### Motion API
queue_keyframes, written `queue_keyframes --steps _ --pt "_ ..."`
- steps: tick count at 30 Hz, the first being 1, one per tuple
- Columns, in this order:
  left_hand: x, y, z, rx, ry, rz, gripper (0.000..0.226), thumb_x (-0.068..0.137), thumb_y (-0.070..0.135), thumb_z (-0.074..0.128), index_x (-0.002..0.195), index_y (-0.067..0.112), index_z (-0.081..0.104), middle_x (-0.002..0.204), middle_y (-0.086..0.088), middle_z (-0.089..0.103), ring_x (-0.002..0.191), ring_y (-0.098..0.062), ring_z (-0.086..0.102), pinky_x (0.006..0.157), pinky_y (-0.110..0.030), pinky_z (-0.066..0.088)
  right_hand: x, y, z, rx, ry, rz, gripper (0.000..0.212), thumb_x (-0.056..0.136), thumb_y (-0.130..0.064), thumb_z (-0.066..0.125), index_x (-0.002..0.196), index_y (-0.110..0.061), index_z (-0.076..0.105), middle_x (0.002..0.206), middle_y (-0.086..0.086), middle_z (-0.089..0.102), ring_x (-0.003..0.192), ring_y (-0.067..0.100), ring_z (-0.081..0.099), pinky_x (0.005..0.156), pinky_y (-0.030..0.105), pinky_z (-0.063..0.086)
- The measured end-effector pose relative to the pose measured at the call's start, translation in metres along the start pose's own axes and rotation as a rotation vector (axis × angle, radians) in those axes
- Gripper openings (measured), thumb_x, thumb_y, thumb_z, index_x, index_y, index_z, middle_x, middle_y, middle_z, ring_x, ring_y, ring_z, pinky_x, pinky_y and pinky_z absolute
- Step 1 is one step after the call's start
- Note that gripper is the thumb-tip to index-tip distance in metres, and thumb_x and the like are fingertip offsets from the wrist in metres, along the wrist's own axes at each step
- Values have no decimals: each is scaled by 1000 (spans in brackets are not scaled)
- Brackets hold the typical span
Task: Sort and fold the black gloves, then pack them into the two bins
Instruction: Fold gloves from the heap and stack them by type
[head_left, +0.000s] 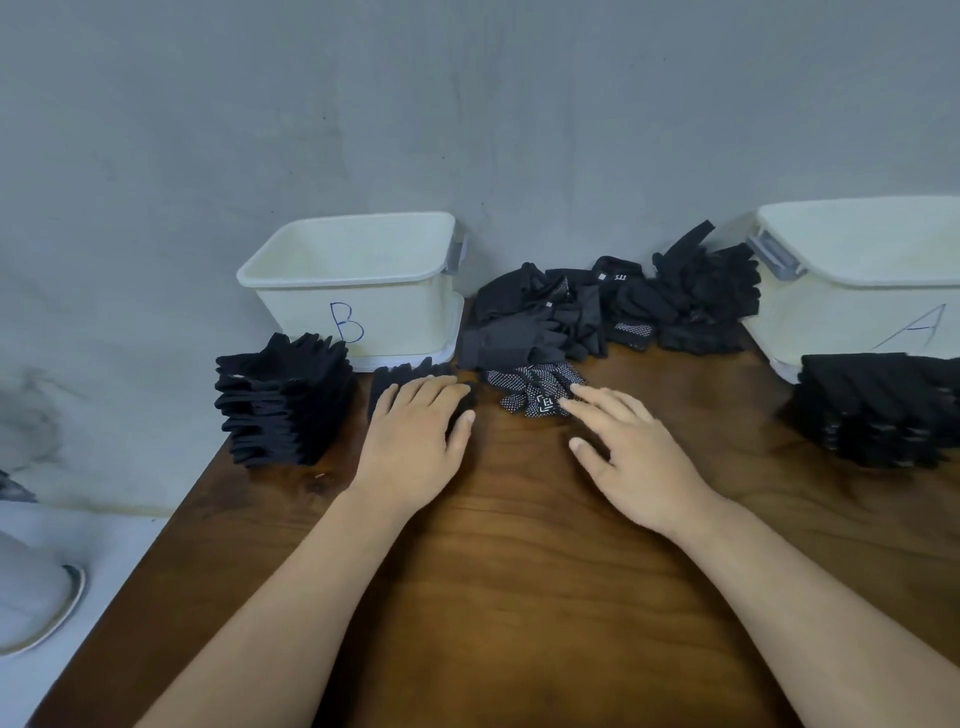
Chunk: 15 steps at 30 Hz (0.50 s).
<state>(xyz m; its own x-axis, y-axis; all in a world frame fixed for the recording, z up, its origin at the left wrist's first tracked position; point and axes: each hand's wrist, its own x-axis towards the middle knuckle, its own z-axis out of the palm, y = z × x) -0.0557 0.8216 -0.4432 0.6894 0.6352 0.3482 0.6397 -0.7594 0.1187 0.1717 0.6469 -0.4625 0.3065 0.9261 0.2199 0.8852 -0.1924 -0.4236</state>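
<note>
My left hand (415, 441) lies flat on a folded plain black glove (395, 382), fingers straight, pressing it onto the table. With fingers spread, my right hand (628, 452) touches a white-dotted black glove (535, 387) at its fingertips. A loose pile of black gloves (613, 306) lies against the wall between the two white bins. Bin B (358, 291) stands at the back left and bin A (857, 280) at the back right; I see no gloves inside either. One stack of folded gloves (285, 400) sits in front of bin B, another stack (878, 410) in front of bin A.
The brown wooden table (519, 571) ends at its left edge near the left stack. A grey wall runs behind the bins. A white rounded object (36, 597) lies on the floor at lower left.
</note>
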Motion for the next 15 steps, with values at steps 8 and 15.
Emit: queue_keyframes --steps 8,15 --pt "85 30 -5 54 -143 38 42 106 38 53 147 27 55 149 2 58 135 -25 53 111 -47 42 15 -11 0 -169 -243 -153 58 110 -65 24 166 -50 19 173 -32 -11 163 12 -15 130 54 6" --pt "110 40 8 47 -129 10 23 110 31 48 126 22 63 115 -5 72 103 -31 65 84 -42 48 19 7 -5 -263 -196 -11 65 108 -68 13 168 -44 16 175 -24 8 165 17 -7 131 60 2"
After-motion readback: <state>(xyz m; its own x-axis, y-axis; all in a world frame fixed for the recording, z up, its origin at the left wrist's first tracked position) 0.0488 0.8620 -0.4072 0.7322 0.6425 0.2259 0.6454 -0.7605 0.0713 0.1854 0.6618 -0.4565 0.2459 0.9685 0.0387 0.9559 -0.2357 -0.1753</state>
